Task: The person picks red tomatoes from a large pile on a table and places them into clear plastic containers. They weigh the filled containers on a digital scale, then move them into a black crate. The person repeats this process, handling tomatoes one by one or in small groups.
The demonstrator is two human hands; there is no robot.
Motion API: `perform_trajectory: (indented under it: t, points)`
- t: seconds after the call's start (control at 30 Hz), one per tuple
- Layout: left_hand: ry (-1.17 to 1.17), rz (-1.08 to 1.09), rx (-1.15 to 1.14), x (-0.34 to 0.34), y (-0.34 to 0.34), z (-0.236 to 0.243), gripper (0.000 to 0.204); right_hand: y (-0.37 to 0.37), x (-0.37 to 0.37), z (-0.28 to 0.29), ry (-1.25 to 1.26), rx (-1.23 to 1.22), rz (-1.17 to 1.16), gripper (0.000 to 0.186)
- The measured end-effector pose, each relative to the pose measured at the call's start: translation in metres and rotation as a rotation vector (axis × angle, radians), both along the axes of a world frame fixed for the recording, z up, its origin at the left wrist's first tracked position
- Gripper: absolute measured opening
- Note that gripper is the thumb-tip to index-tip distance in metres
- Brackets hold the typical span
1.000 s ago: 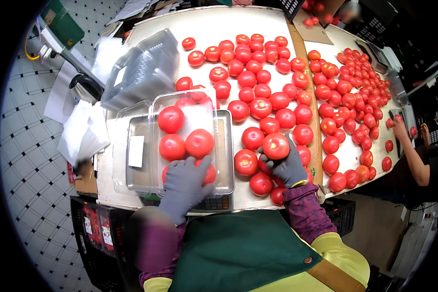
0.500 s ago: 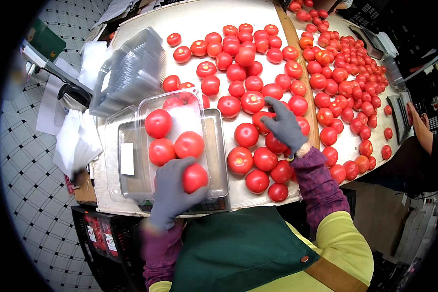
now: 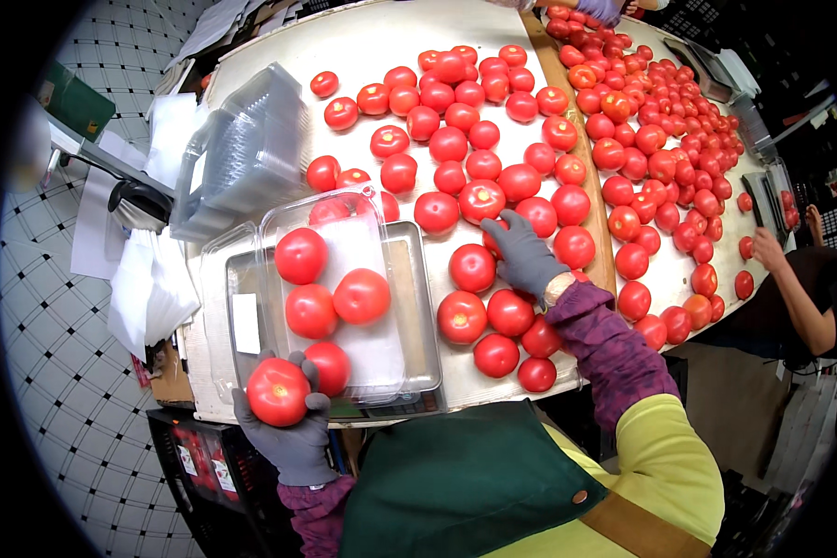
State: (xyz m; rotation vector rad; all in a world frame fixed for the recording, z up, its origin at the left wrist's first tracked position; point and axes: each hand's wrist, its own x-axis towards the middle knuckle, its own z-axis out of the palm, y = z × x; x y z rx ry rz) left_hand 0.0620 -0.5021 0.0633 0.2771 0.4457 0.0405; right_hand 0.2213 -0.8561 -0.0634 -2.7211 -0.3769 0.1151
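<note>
My left hand (image 3: 293,446), in a grey glove, is palm up at the near left corner of a clear plastic punnet (image 3: 381,358). Its fingers cup a large red tomato (image 3: 278,391). Inside the punnet lie several tomatoes, among them one (image 3: 330,365) right beside my left fingers. The punnet rests on a grey-rimmed tray (image 3: 426,316), its lid folded out to the left. Over the loose tomatoes at centre, my gloved right hand (image 3: 530,259) has its fingers curled round a tomato (image 3: 490,245), mostly hidden beneath them.
Nested clear punnets (image 3: 251,153) stand behind the tray. A wooden divider (image 3: 581,158) separates my side from a large tomato pile (image 3: 669,167). Another person's bare hand (image 3: 769,249) is at far right; a purple-gloved hand (image 3: 599,9) shows at the top. A black crate (image 3: 204,465) stands below left.
My left hand has moved left and down, from over the punnet to its corner, turning palm up with a tomato. My right hand has shifted slightly left and nearer. A purple-gloved hand has appeared at the top.
</note>
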Motion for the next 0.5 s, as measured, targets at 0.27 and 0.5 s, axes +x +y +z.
perform_trajectory:
  t: [0.27,0.5]
  points:
    - [-0.029,-0.030,0.131,-0.009,-0.002,0.004,0.058,0.000,-0.013,0.073,0.230,1.008,-0.284,0.058]
    - [0.006,0.055,0.028,-0.018,-0.004,0.009,0.062,0.026,-0.036,0.074,0.995,2.405,-0.112,0.065]
